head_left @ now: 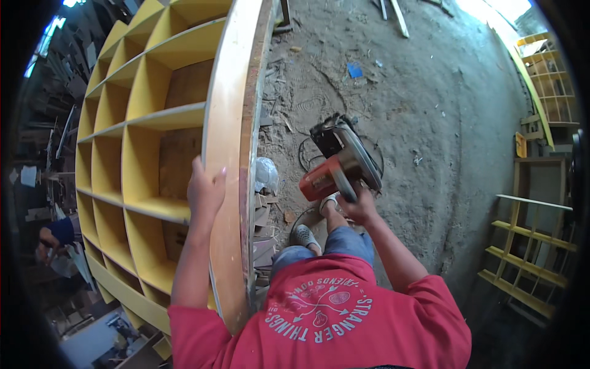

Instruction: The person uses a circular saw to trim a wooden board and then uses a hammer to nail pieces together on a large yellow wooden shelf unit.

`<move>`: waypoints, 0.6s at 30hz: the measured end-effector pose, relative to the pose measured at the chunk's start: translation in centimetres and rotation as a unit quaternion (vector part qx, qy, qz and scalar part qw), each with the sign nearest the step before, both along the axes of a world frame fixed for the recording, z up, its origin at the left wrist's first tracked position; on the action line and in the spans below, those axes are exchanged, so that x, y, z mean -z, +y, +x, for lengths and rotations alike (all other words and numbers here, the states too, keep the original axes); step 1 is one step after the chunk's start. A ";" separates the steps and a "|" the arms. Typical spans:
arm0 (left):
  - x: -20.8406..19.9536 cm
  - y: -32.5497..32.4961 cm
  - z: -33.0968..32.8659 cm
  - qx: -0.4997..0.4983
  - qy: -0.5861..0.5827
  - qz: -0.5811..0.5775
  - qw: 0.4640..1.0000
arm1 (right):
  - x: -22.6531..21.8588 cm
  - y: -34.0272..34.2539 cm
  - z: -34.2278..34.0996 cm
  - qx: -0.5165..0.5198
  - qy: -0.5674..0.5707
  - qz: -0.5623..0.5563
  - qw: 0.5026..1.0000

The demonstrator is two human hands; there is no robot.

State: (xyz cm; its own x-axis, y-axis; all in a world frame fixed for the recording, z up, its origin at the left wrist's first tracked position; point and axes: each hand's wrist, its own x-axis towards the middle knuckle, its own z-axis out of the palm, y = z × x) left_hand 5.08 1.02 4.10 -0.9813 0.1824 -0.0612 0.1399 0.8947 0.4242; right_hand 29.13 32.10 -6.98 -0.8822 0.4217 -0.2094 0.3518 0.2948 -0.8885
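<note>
My right hand (361, 208) is wrapped round the rear handle of a circular saw (324, 175) with a red motor housing and a dark guard. The saw hangs above the dirt floor, just in front of my feet, apart from any wood. On my left, my left hand (208, 192) grips the edge of a long pale wooden board (228, 117), its thumb lying on the top face. That board runs along the near side of a large yellow shelf unit (142, 120) with open square compartments. Part of the left fingers is hidden at the board's edge.
A crumpled clear plastic bag (265, 174) and wood scraps (263, 218) lie beside the board. A dark cord (305, 212) curls near my shoes (305, 236). Yellow slatted frames (528, 258) stand at the right. Another person (59, 237) works at the far left.
</note>
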 end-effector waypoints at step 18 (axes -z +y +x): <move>-12.2 -37.4 29.6 0.029 -0.075 -0.074 0.994 | -8.6 -12.3 35.6 0.233 -0.030 -0.186 0.954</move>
State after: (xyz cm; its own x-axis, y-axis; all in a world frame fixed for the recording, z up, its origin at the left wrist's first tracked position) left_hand 34.66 -36.40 16.32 -0.9471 0.2165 -0.2368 0.1382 0.9413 0.3080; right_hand 64.78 19.84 1.58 -0.5984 0.6518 -0.4659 0.4212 -0.2387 -0.8750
